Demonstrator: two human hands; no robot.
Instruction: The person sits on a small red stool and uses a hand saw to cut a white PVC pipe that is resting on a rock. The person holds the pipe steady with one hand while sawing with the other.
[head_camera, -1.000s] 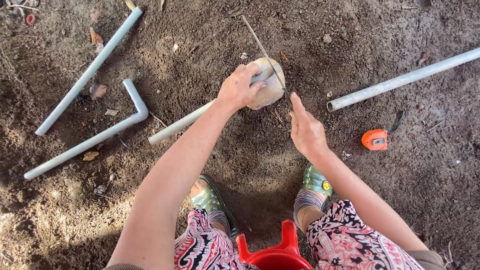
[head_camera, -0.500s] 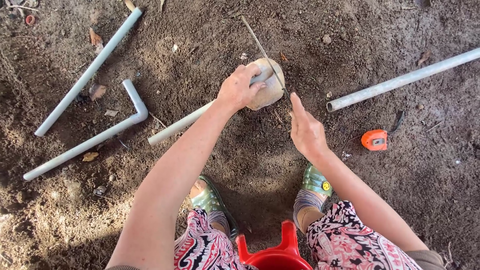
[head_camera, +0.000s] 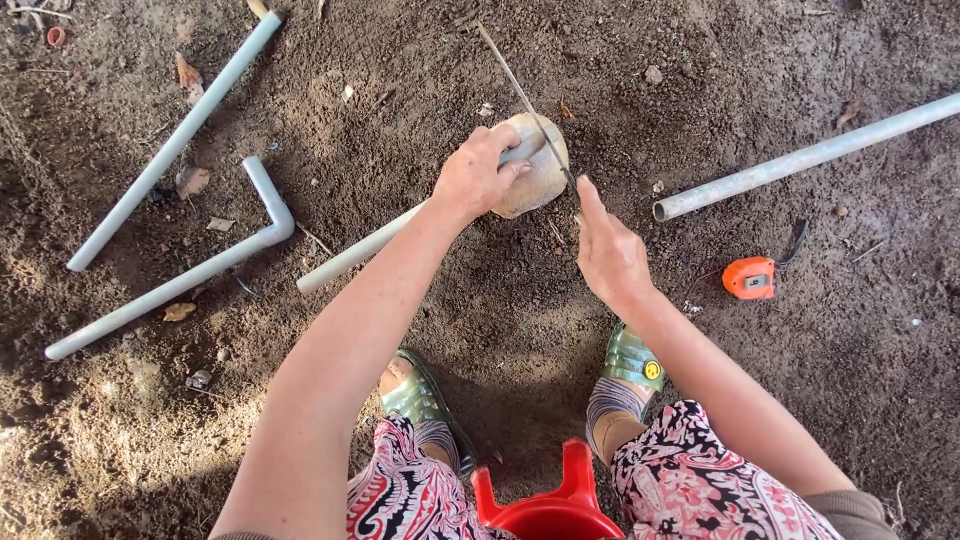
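My left hand (head_camera: 478, 172) presses a grey plastic pipe (head_camera: 362, 248) down onto a pale rounded stone (head_camera: 537, 180) on the dirt ground. My right hand (head_camera: 607, 250) grips one end of a thin saw blade (head_camera: 520, 92), which lies across the pipe's end on top of the stone and points away from me. The pipe runs from the stone toward the lower left.
Another grey pipe (head_camera: 805, 156) lies at the right, an orange tape measure (head_camera: 749, 278) below it. At the left lie a straight pipe (head_camera: 175, 140) and a pipe with an elbow (head_camera: 262, 215). A red stool (head_camera: 552, 505) sits between my knees; my feet wear green sandals (head_camera: 632, 358).
The right hand and the saw blade have shifted slightly along the cut; the left hand still holds the pipe on the stone.
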